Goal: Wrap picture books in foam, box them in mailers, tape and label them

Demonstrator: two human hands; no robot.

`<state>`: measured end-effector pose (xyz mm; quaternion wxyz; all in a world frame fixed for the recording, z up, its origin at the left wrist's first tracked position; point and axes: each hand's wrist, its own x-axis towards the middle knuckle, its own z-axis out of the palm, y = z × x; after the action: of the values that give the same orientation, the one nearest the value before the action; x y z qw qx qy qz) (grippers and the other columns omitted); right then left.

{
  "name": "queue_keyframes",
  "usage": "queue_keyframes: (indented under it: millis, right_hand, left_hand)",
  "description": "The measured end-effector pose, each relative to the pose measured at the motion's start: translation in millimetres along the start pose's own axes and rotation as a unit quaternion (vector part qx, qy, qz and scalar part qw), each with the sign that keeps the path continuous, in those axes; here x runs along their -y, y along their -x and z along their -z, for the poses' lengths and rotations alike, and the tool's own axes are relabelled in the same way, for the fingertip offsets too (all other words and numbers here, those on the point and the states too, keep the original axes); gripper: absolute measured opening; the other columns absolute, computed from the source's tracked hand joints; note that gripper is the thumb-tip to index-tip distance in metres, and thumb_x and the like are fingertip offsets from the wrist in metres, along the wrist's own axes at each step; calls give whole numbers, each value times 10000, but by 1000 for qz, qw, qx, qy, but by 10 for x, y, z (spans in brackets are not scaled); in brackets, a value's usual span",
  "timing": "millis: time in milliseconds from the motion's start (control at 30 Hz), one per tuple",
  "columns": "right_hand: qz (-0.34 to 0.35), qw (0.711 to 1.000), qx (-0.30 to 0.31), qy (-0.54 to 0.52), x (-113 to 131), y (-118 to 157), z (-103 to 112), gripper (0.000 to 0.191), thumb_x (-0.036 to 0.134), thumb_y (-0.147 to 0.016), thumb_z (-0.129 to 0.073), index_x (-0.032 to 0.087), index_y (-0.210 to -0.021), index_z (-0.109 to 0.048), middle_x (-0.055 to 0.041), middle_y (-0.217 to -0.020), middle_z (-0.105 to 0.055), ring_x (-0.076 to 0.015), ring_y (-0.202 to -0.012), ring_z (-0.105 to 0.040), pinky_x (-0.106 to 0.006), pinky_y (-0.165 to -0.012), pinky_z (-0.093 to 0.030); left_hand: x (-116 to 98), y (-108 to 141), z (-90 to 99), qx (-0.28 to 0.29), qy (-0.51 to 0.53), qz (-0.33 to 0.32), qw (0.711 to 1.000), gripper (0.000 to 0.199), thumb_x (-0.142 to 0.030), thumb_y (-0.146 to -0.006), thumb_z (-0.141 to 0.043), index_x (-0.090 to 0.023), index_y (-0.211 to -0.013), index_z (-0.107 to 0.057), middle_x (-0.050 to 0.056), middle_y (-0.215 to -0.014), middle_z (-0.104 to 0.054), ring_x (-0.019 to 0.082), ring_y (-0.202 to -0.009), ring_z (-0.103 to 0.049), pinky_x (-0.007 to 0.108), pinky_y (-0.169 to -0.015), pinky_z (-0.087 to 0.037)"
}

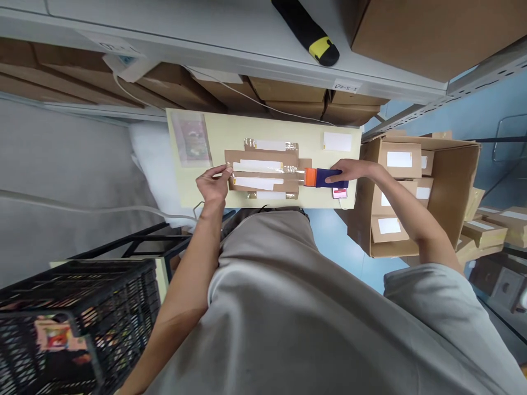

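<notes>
A flat cardboard box (263,168) lies on the pale tabletop, with white labels and strips of clear tape across it. My left hand (214,182) holds the box's left edge, thumb and fingertips closed at the corner. On the other side, my right hand (347,169) grips a blue and orange tape dispenser (310,177) at the box's right end. Clear tape runs along the box's middle toward the dispenser. A phone (340,193) with a lit screen lies just below the right hand.
A white label (337,141) and a plastic-wrapped packet (190,140) lie on the table (222,126). Right of it stands a large carton (448,170) holding several labelled boxes. Overhead, a shelf (230,33) carries a black and yellow cutter (308,34). A black crate (115,307) stands lower left.
</notes>
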<state>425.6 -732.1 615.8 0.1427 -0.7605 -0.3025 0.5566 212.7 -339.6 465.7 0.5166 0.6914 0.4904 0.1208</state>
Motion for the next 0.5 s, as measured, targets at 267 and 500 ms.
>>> queue_keyframes:
  millis: [267,500]
  right_hand:
    - [-21,1000,2,12,-103,-98,76,724,918,-857,-747,195,-869,-740,-60,-867,-754,-210,-777,-633,-334,-713,-421]
    - [-55,997,-15,55,-113,-204,20,696,888,-904,-724,193,-900,-764,-94,-901,-780,-236,-780,-654,-350,-699,-431]
  left_hand:
    - [-58,27,-22,1,-11,8,1000,167,-159,-800,-854,-146,-966,-852,71,-949,-848,158,-786,-744,261,-789,-650]
    - [22,5,-23,10,-34,-19,999,191,-233,-797,-862,-161,-973,-842,68,-918,-849,209,-825,-780,321,-769,-687]
